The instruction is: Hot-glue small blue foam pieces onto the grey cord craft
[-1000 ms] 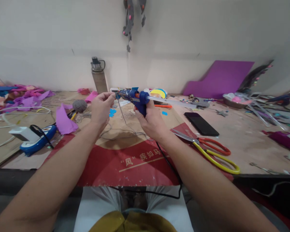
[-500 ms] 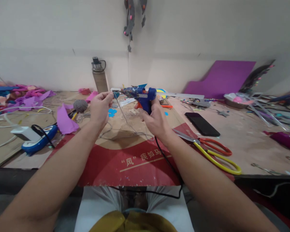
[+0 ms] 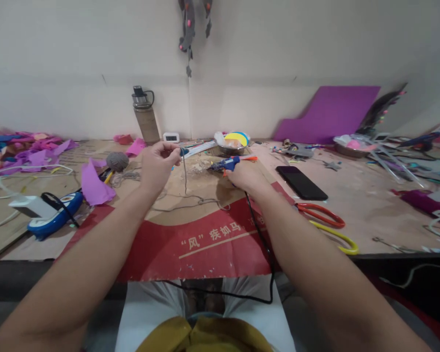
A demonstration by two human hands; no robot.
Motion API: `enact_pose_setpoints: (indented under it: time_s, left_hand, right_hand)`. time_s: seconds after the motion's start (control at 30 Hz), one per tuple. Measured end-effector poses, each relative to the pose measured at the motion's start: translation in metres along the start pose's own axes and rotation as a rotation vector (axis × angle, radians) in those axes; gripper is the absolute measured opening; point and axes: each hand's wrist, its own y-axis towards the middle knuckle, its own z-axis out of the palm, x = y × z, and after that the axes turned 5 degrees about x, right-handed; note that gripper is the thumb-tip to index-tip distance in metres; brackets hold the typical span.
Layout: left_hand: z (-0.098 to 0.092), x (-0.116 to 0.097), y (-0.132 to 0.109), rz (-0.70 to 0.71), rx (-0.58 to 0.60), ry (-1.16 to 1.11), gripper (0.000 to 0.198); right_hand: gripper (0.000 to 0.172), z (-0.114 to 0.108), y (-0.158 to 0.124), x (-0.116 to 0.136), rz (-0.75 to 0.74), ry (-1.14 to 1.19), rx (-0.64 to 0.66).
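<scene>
Pinching a small blue piece, grey yarn hanging beside it, the left hand hovered toward the desk's far edge; the right hand gripped the glue gun near the cardboard's right edge

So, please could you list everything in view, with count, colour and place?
Glue gun: 1, blue, in right grip
Small piece: 1, blue, in left grip
Yarn strand: 1, grey, centre
Yarn ball: 1, grey, left
Bottle: 1, greyish, back
Phone: 1, black, right
Scissors: 1, red-yellow, right
Bowls: 2, brownish, back
Board: 1, purple, back
Power strip: 1, blue-white, left
Scraps: many, mixed, left
Red cardboard: 1, red-tan, centre
Hangings: 2, grey, above
Clutter: uncounted, mixed, around
Grips: 2, bare, centre
</scene>
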Motion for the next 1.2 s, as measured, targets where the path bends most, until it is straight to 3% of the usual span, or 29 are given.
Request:
enact_pose_setpoints:
  time_s: [0.13,0.2,0.37,0.47,0.73,0.9,1.2]
  left_hand:
    - [0.004,-0.005,-0.005,0.011,0.019,0.036,0.001]
    - [0.006,-0.007,-0.008,0.022,0.027,0.071,0.002]
    - [0.008,-0.009,-0.011,0.107,0.031,0.154,0.007]
    - [0.009,-0.008,-0.012,0.133,0.050,0.184,0.007]
    - [0.016,-0.011,-0.014,0.013,0.081,0.033,0.004]
    - [0.018,-0.006,-0.013,-0.013,0.090,-0.088,0.011]
    - [0.018,-0.010,-0.016,-0.064,0.128,-0.101,0.010]
  right_hand:
    - [0.014,0.000,-0.005,0.022,0.011,-0.081,-0.234]
    - [0.009,0.011,-0.010,0.043,-0.107,0.137,-0.271]
    - [0.028,0.045,-0.021,0.086,-0.037,0.943,0.066]
    - [0.032,0.051,-0.024,0.093,-0.016,1.177,0.152]
    - [0.010,0.046,-0.021,0.084,-0.127,0.875,-0.051]
    - [0.012,0.042,-0.020,0.085,-0.156,0.809,-0.110]
    - [0.012,0.040,-0.019,0.083,-0.157,0.709,-0.150]
